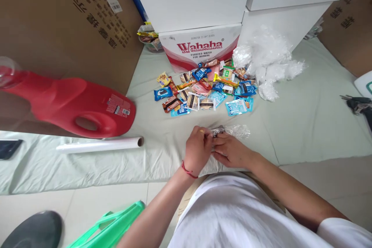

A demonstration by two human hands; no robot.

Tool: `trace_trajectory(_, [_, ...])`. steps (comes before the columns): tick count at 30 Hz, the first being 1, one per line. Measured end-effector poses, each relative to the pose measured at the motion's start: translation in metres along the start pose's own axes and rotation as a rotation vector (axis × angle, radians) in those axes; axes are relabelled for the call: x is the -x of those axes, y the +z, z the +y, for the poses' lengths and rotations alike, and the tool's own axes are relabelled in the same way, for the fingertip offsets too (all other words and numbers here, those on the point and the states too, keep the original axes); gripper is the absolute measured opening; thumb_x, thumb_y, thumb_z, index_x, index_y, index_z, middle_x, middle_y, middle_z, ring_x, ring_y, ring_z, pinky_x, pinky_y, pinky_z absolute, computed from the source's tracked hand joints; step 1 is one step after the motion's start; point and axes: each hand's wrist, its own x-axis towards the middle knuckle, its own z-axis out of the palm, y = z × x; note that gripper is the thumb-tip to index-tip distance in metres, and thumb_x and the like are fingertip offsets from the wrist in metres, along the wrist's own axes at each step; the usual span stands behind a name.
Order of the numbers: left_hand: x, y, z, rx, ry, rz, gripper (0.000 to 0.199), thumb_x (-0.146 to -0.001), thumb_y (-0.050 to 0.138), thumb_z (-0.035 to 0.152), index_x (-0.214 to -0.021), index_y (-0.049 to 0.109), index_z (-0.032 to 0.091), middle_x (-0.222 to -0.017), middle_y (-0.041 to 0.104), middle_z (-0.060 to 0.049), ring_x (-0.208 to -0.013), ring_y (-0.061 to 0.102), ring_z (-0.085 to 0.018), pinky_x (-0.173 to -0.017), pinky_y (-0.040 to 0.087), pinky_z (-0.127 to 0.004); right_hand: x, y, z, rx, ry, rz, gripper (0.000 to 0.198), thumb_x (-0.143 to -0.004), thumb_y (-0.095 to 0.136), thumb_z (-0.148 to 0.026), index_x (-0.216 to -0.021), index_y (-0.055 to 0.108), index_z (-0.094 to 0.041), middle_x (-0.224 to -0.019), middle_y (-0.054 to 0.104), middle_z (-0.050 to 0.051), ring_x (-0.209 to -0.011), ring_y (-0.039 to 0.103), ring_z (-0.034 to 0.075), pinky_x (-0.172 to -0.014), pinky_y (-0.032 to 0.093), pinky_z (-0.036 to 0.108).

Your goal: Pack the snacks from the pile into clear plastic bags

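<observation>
1. Pale green cloth [308, 124] is spread over a low surface, and near its front edge a small dark item [218, 131] is held in clear film [238, 131] between two hands.
2. At the item's left end, the fingers of the left hand [198, 144] are curled together; its fingertips are partly hidden, so what is pinched cannot be told.
3. The fingers of the right hand [232, 150] are laid close together over the item from the right; whether it is gripped beneath them cannot be told.
4. A red cord [187, 170] is worn on the left wrist.
5. Beyond the hands, colourful wrapped snacks [200, 87] are heaped against a carton [203, 48] marked "Wahaha".
6. To the right of the heap, crumpled clear plastic [269, 60] is bunched against white panels [192, 0].
7. To the left, a white roll [100, 146] is laid in front of a red jug [69, 102], behind which a brown box [95, 62] is stood.
8. At the far left edge, a dark phone-like slab [10, 149] is partly seen.
9. Below the cloth, a green bag [116, 223] is seen by the tiled floor [157, 193].
</observation>
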Motion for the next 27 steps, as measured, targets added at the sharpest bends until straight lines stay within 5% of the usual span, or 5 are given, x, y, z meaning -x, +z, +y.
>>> trace_trajectory(5, [0.013,0.030,-0.012,-0.310,0.339,0.100,0.021,-0.103,0.045,0.022,-0.094,0.064,0.019,-0.097,0.065,-0.009,-0.090,0.061,-0.023,-0.081,0.049,-0.035,0.023,-0.030,-0.005,-0.364,0.115,0.042,0.025,-0.101,0.054,-0.032,-0.095,0.076,-0.022,-0.092,0.077,0.005,-0.089,0.068,0.021,-0.088,0.053,0.036])
trace_trajectory(10, [0.020,0.040,-0.027,-0.368,0.461,0.173,0.016,-0.102,0.049,0.020,-0.110,0.064,0.019,-0.111,0.067,-0.012,-0.095,0.062,-0.024,-0.084,0.049,-0.036,0.042,-0.072,0.029,-0.392,0.711,0.578,0.037,-0.100,0.054,-0.054,-0.105,0.070,-0.021,-0.096,0.074,0.005,-0.081,0.065,0.019,-0.074,0.051,0.030])
trace_trajectory(18, [0.023,0.046,-0.027,-0.429,0.479,0.195,0.032,-0.102,0.053,0.023,-0.132,0.060,0.018,-0.117,0.069,-0.014,-0.098,0.064,-0.027,-0.087,0.050,-0.040,0.041,-0.047,0.048,-0.232,0.769,0.033,0.038,-0.088,0.067,-0.057,-0.098,0.073,-0.021,-0.083,0.069,0.004,-0.083,0.064,0.023,-0.075,0.049,0.032])
trace_trajectory(22, [0.025,0.046,-0.029,-0.464,0.490,0.207,0.036,-0.101,0.055,0.025,-0.136,0.059,0.018,-0.118,0.069,-0.014,-0.098,0.065,-0.027,-0.087,0.050,-0.041,0.057,-0.048,0.032,-0.199,0.666,0.159,0.022,-0.089,0.065,-0.041,-0.085,0.070,-0.020,-0.089,0.066,0.006,-0.087,0.062,0.022,-0.078,0.050,0.033])
trace_trajectory(27, [0.026,0.048,-0.034,-0.467,0.537,0.208,0.041,-0.101,0.055,0.023,-0.142,0.055,0.019,-0.119,0.070,-0.014,-0.100,0.066,-0.027,-0.087,0.051,-0.041,0.046,-0.055,0.011,-0.568,0.859,0.326,0.029,-0.091,0.063,-0.049,-0.083,0.059,-0.022,-0.066,0.052,-0.004,-0.057,0.050,0.013,-0.052,0.042,0.024])
